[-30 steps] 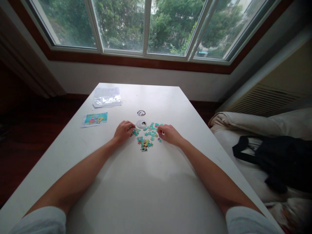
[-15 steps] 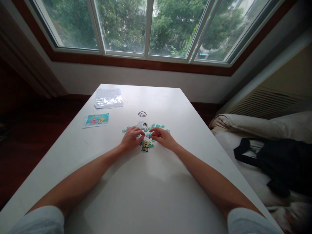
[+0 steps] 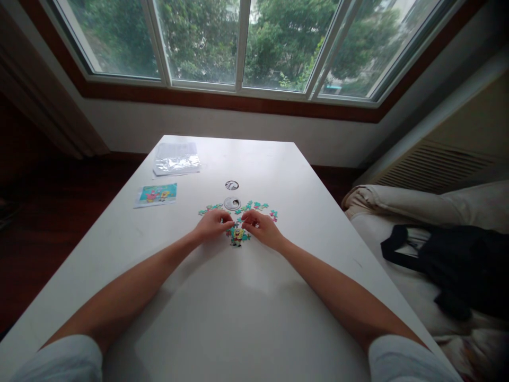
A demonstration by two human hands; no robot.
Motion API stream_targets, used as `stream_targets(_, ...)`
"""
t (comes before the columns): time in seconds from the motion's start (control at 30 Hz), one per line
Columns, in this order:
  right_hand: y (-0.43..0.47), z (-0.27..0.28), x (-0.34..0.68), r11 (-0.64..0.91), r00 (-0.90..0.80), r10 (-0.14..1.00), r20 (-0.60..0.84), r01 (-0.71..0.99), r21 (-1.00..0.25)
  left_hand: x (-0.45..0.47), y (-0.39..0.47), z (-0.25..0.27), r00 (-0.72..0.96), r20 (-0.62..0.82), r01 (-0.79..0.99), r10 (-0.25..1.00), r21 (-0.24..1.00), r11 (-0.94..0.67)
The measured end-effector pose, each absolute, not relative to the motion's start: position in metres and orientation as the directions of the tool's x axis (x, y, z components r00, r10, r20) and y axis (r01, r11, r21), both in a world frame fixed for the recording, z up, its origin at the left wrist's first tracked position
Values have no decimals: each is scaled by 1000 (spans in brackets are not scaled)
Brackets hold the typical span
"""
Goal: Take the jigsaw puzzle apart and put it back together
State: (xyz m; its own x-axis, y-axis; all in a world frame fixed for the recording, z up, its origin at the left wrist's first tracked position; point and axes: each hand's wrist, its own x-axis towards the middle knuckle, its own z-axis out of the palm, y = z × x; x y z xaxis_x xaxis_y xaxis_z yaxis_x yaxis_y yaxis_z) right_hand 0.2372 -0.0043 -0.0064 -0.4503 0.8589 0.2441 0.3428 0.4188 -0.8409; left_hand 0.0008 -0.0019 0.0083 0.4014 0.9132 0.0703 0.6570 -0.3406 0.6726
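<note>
My left hand (image 3: 215,224) rests at the left side of a partly joined jigsaw puzzle (image 3: 237,236), its thumb and fingers pinched together by the upper edge. From the right, my right hand (image 3: 260,228) reaches in with thumb and forefinger drawn close just above the same section. A yellow cartoon figure on turquoise shows on the joined part. Whatever is between the fingertips of either hand is too small to make out. Loose puzzle pieces (image 3: 260,205), turquoise and pink, lie in an arc beyond my hands, some hidden behind them.
Two round items, a silvery disc (image 3: 232,203) and a smaller dark-rimmed one (image 3: 231,185), lie beyond the pieces. On the left of the white table (image 3: 254,313) are a picture card (image 3: 158,194) and a clear plastic bag (image 3: 177,159). Dark clothing (image 3: 457,265) lies at right.
My right hand has shifted slightly left, with its fingers curled closer to the puzzle. The left hand's fingers have drawn together and it sits a little lower.
</note>
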Motion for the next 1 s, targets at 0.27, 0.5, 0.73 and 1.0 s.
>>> stream_targets(0.27,-3,-5,237,556,-498,801,332,416,-719,-8,-7,38,373,-98,815,923,510,-276)
stream_targets(0.5,-6,-3,236,611,-537,763,359,419,-672,0,-21,46,397,-189,876,898,369,-309)
stream_targets(0.73,-5,-6,236,628,-547,751,370,420,-655,4,-25,48,364,-186,914,913,262,-311)
stream_targets(1.0,-5,-7,235,645,-559,739,377,422,-637,5,-26,48,353,-174,924,919,219,-313)
